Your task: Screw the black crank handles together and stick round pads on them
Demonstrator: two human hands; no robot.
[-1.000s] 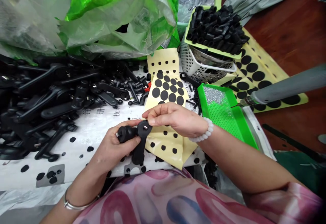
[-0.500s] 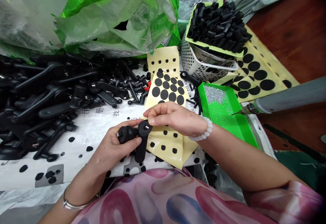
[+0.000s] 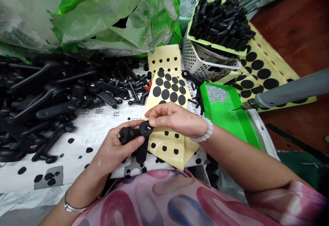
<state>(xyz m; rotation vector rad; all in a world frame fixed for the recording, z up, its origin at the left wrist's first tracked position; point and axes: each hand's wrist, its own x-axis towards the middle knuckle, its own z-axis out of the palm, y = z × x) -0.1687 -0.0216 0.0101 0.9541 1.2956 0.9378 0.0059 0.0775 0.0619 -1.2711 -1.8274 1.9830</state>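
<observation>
My left hand is wrapped round a black plastic bracket arm, which has a ribbed cylindrical knob at its left. A small metal screw stands up from the middle of the arm's round, flat head. On the upper right rim of that head, the thumb and forefinger of my right hand are pinched closed; whether a thin pad lies between them is hidden. Beneath both hands lies a yellow backing sheet with round black stickers, larger ones on the far part and small ones nearer me.
Black plastic arms are heaped at left before a green plastic bag. At right stand a green tray of small metal screws, an electric screwdriver jutting over it, and a white basket under black tubes.
Both hands keep their hold on the bracket arm with almost no movement. The view has shifted slightly, and the screwdriver sits a little higher in it.
</observation>
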